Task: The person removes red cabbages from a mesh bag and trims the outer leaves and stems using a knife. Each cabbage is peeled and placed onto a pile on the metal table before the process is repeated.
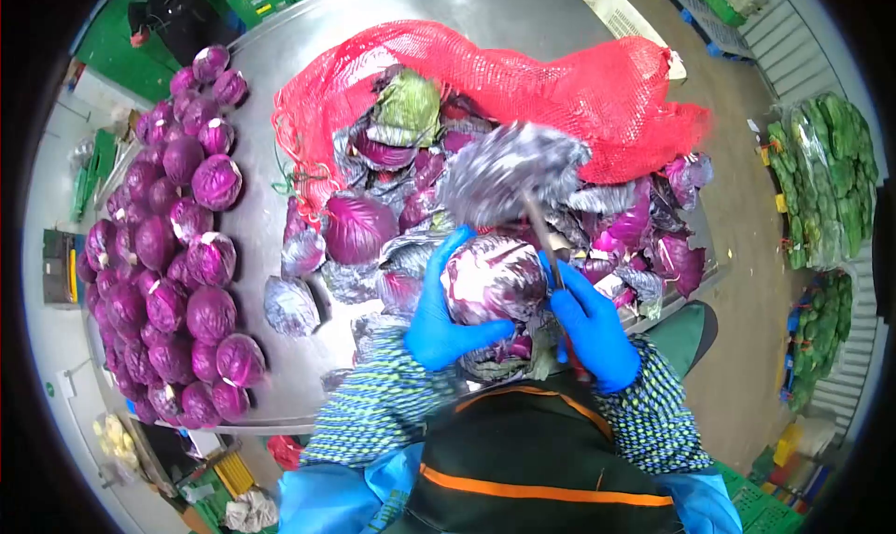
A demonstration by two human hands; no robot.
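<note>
My left hand (pixel 439 324), in a blue glove, wraps round the left side of a red cabbage (pixel 493 277) above the near edge of the table. In my right hand (pixel 595 333), also gloved in blue, is a knife (pixel 542 235), its blade pointing up and away along the cabbage's right side. A motion-blurred greyish outer leaf (pixel 509 175) overlaps the blade's tip just beyond the cabbage. Loose purple leaves (pixel 630 221) lie around both hands, and a whole cabbage (pixel 359 228) sits among them to the left.
Many trimmed cabbages (pixel 168 301) are piled along the left side of the metal table (pixel 280 385). A red mesh bag (pixel 523 77) drapes over the leaves at the back. Beyond it stands a white crate (pixel 621 16). Bagged green vegetables (pixel 826 179) are stacked at the far right.
</note>
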